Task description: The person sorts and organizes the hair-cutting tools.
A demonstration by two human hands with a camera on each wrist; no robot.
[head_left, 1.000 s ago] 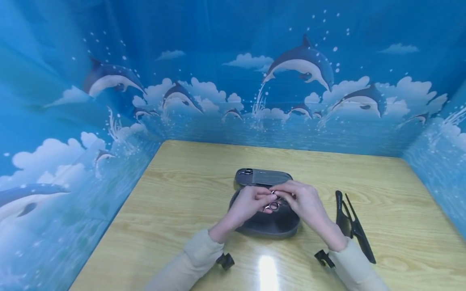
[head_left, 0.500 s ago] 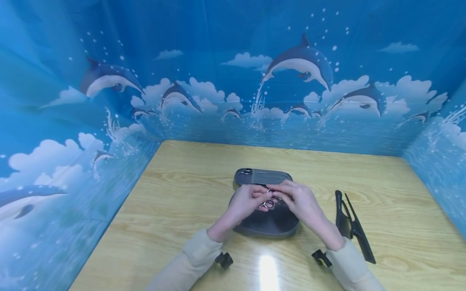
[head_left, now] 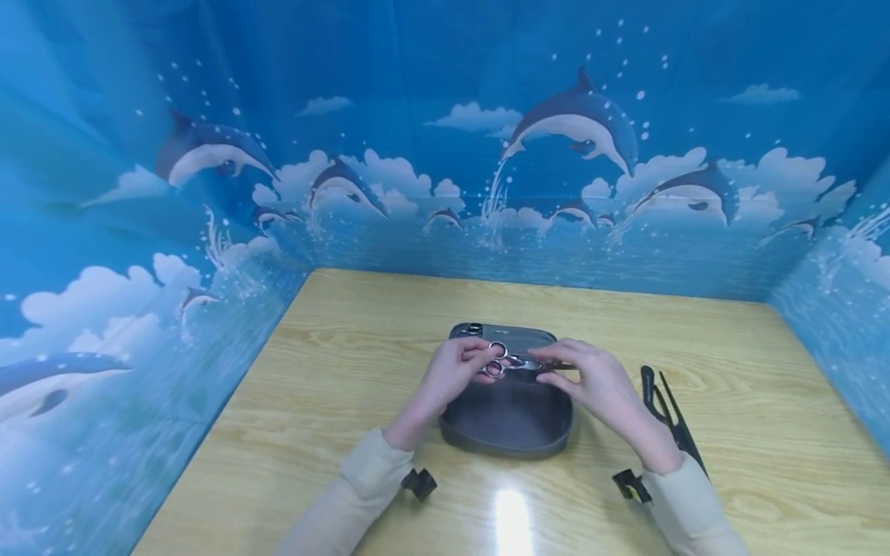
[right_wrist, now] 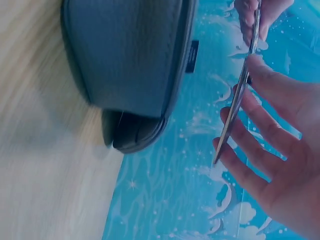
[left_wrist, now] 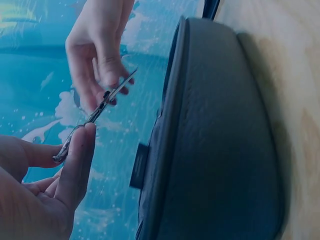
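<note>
A pair of silver scissors (head_left: 520, 361) lies level above the dark grey zip case (head_left: 504, 428). My left hand (head_left: 455, 369) pinches its finger rings between thumb and fingers. At the blade end, my right hand (head_left: 596, 377) holds it, thumb against the near side and fingertips against the far side in the right wrist view. The blades (right_wrist: 232, 117) point away from my left hand. Below both hands the case stands with its lid (head_left: 520, 334) folded back. Another metal tool with a ring (head_left: 474, 330) sits at the lid's left end.
Two black combs (head_left: 650, 380) lie on the wooden table (head_left: 354, 340) right of the case, partly behind my right forearm. A blue dolphin-print sheet (head_left: 389, 224) rises along the table's back and sides. A black wrist mount (head_left: 420, 484) hangs under my left sleeve.
Both hands have moved apart, the right one to the right and the left one to the left. The scissors have shifted up and left, with their rings and pivot more exposed.
</note>
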